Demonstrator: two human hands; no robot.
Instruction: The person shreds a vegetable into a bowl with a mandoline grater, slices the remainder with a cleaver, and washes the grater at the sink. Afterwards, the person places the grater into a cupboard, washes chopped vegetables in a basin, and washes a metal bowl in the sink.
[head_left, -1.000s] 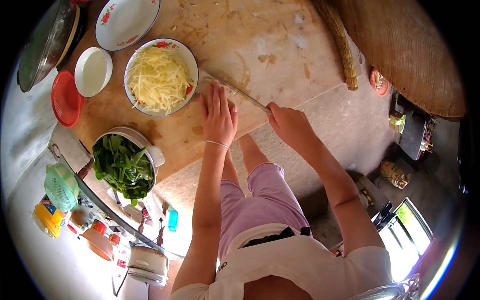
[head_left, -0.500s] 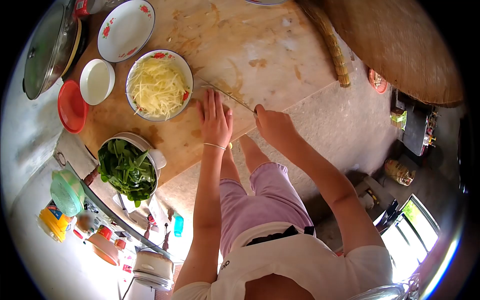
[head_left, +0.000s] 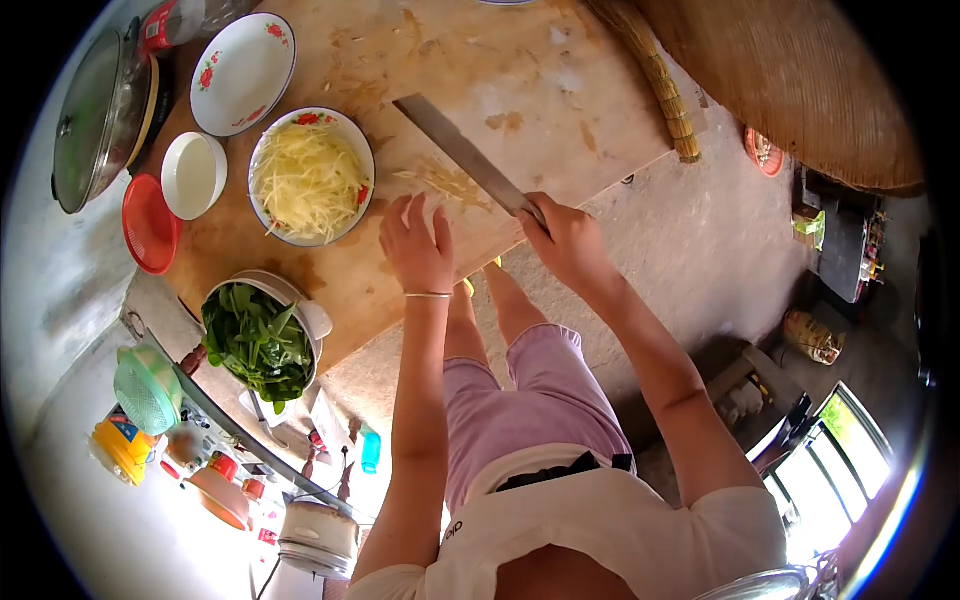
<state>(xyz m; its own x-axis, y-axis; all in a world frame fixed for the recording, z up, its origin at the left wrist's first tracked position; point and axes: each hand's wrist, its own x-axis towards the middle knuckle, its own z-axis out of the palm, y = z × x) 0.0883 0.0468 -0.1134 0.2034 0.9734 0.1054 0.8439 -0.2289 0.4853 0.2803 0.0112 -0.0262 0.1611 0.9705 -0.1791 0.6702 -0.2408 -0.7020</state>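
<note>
My right hand (head_left: 568, 242) grips the handle of a kitchen knife (head_left: 465, 158). Its broad blade is raised over the wooden table (head_left: 560, 130) and points to the upper left. My left hand (head_left: 418, 245), wearing a thin bracelet, is at the near part of the tabletop with its fingers bent and apart, holding nothing visible. A few pale scraps (head_left: 450, 185) lie on the wood just beyond its fingers. Left of this hand stands a floral enamel bowl (head_left: 357, 140) heaped with pale yellow shreds (head_left: 308, 185).
Further left are an enamel plate (head_left: 243, 75), a white bowl (head_left: 195, 177) and a red plastic basket (head_left: 150, 225). A white pot (head_left: 316, 318) of leafy greens (head_left: 258, 340) stands at the table's near left. A straw brush (head_left: 662, 90) lies along the right edge.
The knife has lifted off the tabletop and turned so its blade face shows. My left hand has drawn back from the blade, and its fingers have bent.
</note>
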